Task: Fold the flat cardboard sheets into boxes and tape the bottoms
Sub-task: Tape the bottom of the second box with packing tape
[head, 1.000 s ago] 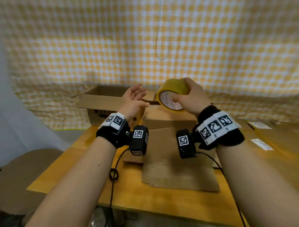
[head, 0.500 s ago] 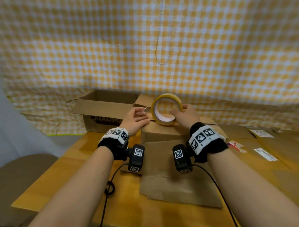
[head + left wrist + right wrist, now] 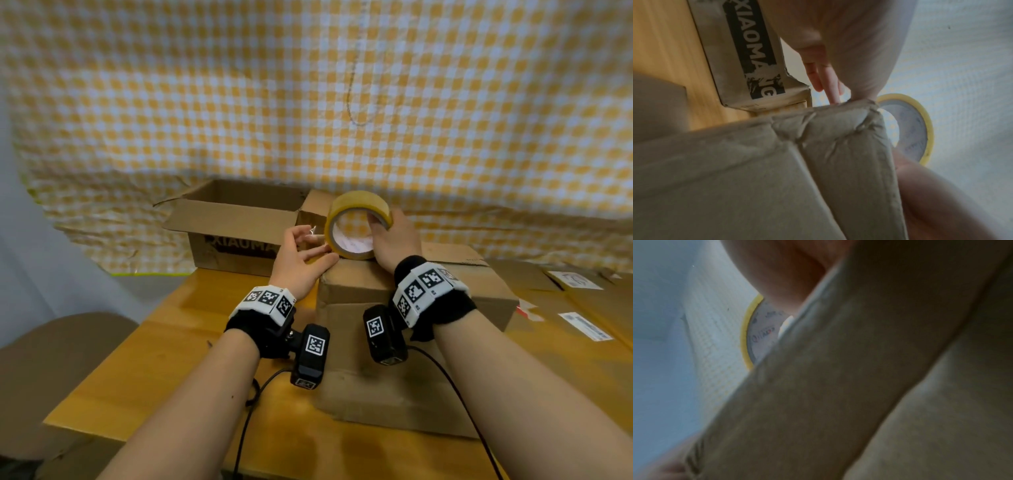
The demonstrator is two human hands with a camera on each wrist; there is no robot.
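Observation:
A closed brown cardboard box (image 3: 428, 284) stands on the wooden table (image 3: 164, 349) in front of me. A yellow tape roll (image 3: 356, 205) stands on edge on the box's far left corner. My right hand (image 3: 394, 240) grips the roll, with fingers hooked into its core. My left hand (image 3: 303, 253) is just left of the roll; it pinches the clear free tape end, thumb lying at the box's edge. The left wrist view shows the box's creased corner (image 3: 828, 146), my fingers (image 3: 830, 84) and the roll (image 3: 920, 126) behind it. In the right wrist view, the box (image 3: 838, 386) hides most of the roll (image 3: 756, 334).
An open box printed XIAOMA (image 3: 239, 222) stands at the back left, close to my left hand. Flat cardboard sheets with white labels (image 3: 582, 308) lie at the right. A yellow checked cloth (image 3: 308, 102) hangs behind. Cables trail from both wrist cameras.
The right hand has brought the tape roll down from the air onto the box's top. The left hand has come down with it and stayed at the roll's left side.

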